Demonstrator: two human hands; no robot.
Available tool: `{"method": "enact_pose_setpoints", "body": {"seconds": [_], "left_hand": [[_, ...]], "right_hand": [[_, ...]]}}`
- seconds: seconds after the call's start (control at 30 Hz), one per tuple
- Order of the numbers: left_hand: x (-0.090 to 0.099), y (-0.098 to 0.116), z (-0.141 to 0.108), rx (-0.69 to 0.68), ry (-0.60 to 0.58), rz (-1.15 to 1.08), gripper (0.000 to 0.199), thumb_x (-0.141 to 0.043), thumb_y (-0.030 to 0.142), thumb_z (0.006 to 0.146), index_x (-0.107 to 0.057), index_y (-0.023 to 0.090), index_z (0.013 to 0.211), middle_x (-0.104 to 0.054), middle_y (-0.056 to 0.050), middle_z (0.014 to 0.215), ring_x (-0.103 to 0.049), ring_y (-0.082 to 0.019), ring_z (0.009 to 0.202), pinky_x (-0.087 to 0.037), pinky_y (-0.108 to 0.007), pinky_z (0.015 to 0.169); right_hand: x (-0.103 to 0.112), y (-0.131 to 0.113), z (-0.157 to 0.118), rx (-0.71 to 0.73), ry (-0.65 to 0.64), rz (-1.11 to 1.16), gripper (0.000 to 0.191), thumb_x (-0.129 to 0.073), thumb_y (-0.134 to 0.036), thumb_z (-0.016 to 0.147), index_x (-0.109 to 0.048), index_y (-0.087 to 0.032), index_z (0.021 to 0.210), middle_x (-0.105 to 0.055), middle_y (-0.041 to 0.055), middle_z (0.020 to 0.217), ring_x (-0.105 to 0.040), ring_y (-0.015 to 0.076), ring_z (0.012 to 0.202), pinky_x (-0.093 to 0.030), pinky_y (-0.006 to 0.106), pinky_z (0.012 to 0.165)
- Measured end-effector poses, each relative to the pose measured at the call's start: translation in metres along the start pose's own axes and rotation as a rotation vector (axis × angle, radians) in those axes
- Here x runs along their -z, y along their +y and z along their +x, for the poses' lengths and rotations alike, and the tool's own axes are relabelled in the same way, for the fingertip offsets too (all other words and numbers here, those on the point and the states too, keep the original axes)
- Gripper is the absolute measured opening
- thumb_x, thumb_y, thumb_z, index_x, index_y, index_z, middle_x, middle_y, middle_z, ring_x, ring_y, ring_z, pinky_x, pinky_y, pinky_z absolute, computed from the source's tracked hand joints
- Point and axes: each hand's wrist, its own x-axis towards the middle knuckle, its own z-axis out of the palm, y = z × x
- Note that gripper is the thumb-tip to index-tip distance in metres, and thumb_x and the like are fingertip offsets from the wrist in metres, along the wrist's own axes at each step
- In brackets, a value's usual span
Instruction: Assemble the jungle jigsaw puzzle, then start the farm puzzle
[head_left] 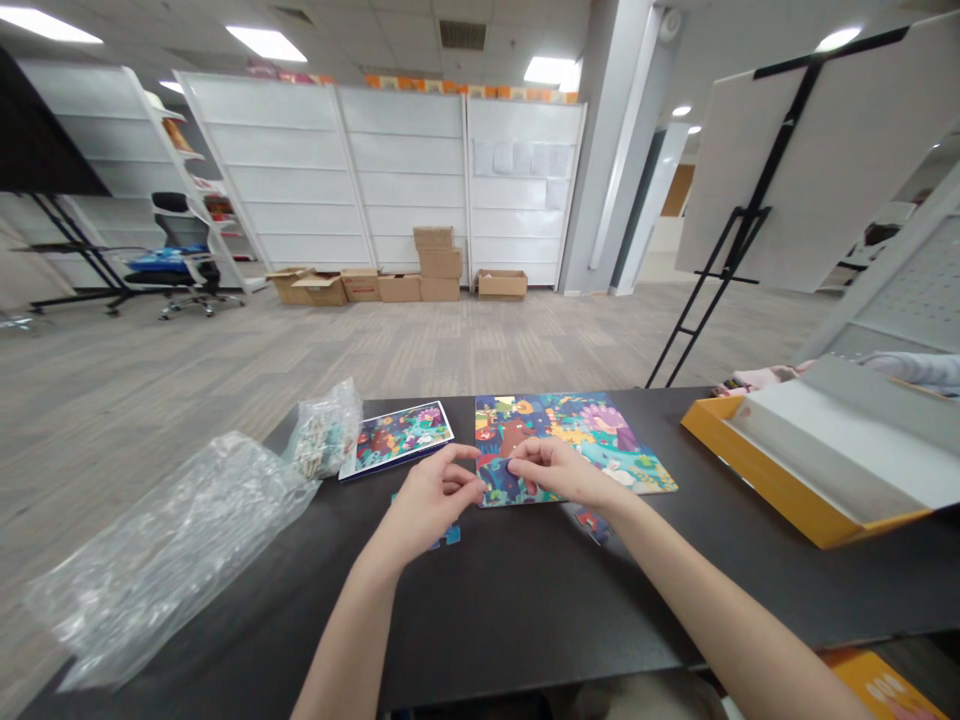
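A colourful jigsaw puzzle point(600, 425) lies on the black table in front of me. My right hand point(559, 468) is over its lower left part, thumb and fingers pinched on a dark blue puzzle piece point(493, 466) that is hard to tell from the picture beneath. At the puzzle's left edge is my left hand point(435, 498), thumb and index finger apart, nothing visible between them. A loose blue piece point(451, 536) shows below my left hand, partly covered. Under my right forearm, a red and blue piece point(591, 523) shows in part.
A printed picture card point(405, 436) lies left of the puzzle. Beside it are a clear bag with small pieces point(324, 440) and a crumpled plastic bag point(180, 550). An open yellow box point(780, 490) stands at the right. Cardboard boxes point(439, 265) sit by the far shelves.
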Motion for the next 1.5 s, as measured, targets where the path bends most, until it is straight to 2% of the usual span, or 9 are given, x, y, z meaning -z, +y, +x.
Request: {"method": "enact_pose_setpoints", "body": {"seconds": [0.2, 0.33, 0.5, 0.63, 1.1, 1.2, 1.3, 1.4, 1.5], "left_hand": [[-0.008, 0.004, -0.005, 0.005, -0.143, -0.013, 0.048, -0.069, 0.032, 0.08, -0.056, 0.019, 0.125, -0.077, -0.002, 0.078, -0.075, -0.021, 0.079, -0.056, -0.031, 0.076], [-0.009, 0.003, -0.002, 0.002, -0.096, 0.003, 0.031, -0.066, 0.032, 0.083, -0.061, 0.017, 0.109, -0.077, -0.004, 0.077, -0.075, -0.022, 0.076, -0.056, -0.031, 0.072], [-0.011, 0.0, 0.004, -0.002, 0.009, -0.024, 0.024, -0.066, 0.032, 0.084, -0.062, 0.017, 0.102, -0.077, -0.005, 0.077, -0.076, -0.022, 0.076, -0.056, -0.03, 0.07], [-0.012, -0.003, 0.006, 0.006, 0.076, -0.081, 0.026, -0.065, 0.034, 0.086, -0.062, 0.016, 0.104, -0.079, -0.007, 0.083, -0.077, -0.023, 0.08, -0.057, -0.031, 0.07], [-0.017, -0.011, -0.001, -0.04, 0.097, 0.034, 0.017, -0.065, 0.031, 0.085, -0.067, 0.019, 0.097, -0.079, -0.006, 0.078, -0.077, -0.025, 0.08, -0.059, -0.036, 0.079], [-0.016, -0.012, -0.003, -0.052, 0.144, 0.137, 0.016, -0.063, 0.032, 0.086, -0.069, 0.021, 0.096, -0.08, -0.006, 0.083, -0.076, -0.025, 0.082, -0.057, -0.034, 0.075], [-0.015, -0.01, -0.006, -0.05, 0.203, 0.29, 0.018, -0.061, 0.032, 0.088, -0.071, 0.023, 0.1, -0.081, -0.007, 0.09, -0.075, -0.026, 0.086, -0.054, -0.033, 0.073], [-0.013, -0.004, -0.01, -0.027, 0.193, 0.48, 0.021, -0.056, 0.029, 0.091, -0.071, 0.025, 0.105, -0.081, -0.006, 0.093, -0.075, -0.027, 0.088, -0.049, -0.033, 0.072], [-0.012, 0.001, -0.011, -0.017, 0.157, 0.583, 0.024, -0.052, 0.028, 0.093, -0.07, 0.025, 0.109, -0.081, -0.007, 0.096, -0.074, -0.026, 0.091, -0.047, -0.031, 0.073]], "right_hand": [[0.0, 0.008, 0.005, 0.073, 0.093, -0.027, 0.047, -0.07, -0.062, 0.081, -0.069, -0.015, 0.079, -0.057, -0.0021, 0.065, -0.046, 0.0106, 0.059, -0.035, 0.026, 0.057], [-0.001, 0.011, 0.005, 0.106, 0.127, -0.031, 0.045, -0.069, -0.059, 0.083, -0.071, -0.015, 0.088, -0.061, -0.0004, 0.07, -0.049, 0.0117, 0.063, -0.038, 0.026, 0.059], [-0.004, 0.009, 0.005, 0.093, 0.13, 0.124, 0.044, -0.077, -0.052, 0.079, -0.06, -0.019, 0.104, -0.059, -0.0044, 0.071, -0.052, 0.0103, 0.062, -0.042, 0.024, 0.06], [-0.006, 0.007, 0.005, 0.078, 0.141, 0.154, 0.044, -0.075, -0.053, 0.08, -0.058, -0.021, 0.104, -0.059, -0.0039, 0.074, -0.053, 0.0107, 0.063, -0.045, 0.023, 0.058], [-0.005, 0.015, 0.008, 0.067, 0.156, 0.097, 0.042, -0.08, -0.049, 0.075, -0.068, -0.018, 0.1, -0.061, -0.0016, 0.076, -0.055, 0.0101, 0.062, -0.047, 0.023, 0.056], [0.007, 0.01, 0.013, 0.044, 0.119, 0.097, 0.043, -0.082, -0.047, 0.074, -0.065, -0.017, 0.1, -0.065, -0.0006, 0.078, -0.059, 0.0109, 0.063, -0.049, 0.025, 0.058], [0.036, 0.002, 0.03, 0.07, 0.157, 0.028, 0.044, -0.083, -0.045, 0.072, -0.065, -0.017, 0.101, -0.07, 0.0013, 0.08, -0.064, 0.0134, 0.067, -0.053, 0.028, 0.066], [0.071, -0.002, 0.062, 0.067, 0.262, -0.094, 0.043, -0.085, -0.046, 0.068, -0.068, -0.015, 0.092, -0.072, 0.0041, 0.08, -0.065, 0.0147, 0.069, -0.053, 0.027, 0.065], [0.096, 0.003, 0.1, -0.073, 0.319, -0.22, 0.041, -0.086, -0.044, 0.065, -0.07, -0.015, 0.09, -0.073, 0.0048, 0.076, -0.064, 0.0137, 0.064, -0.05, 0.024, 0.058]]}}
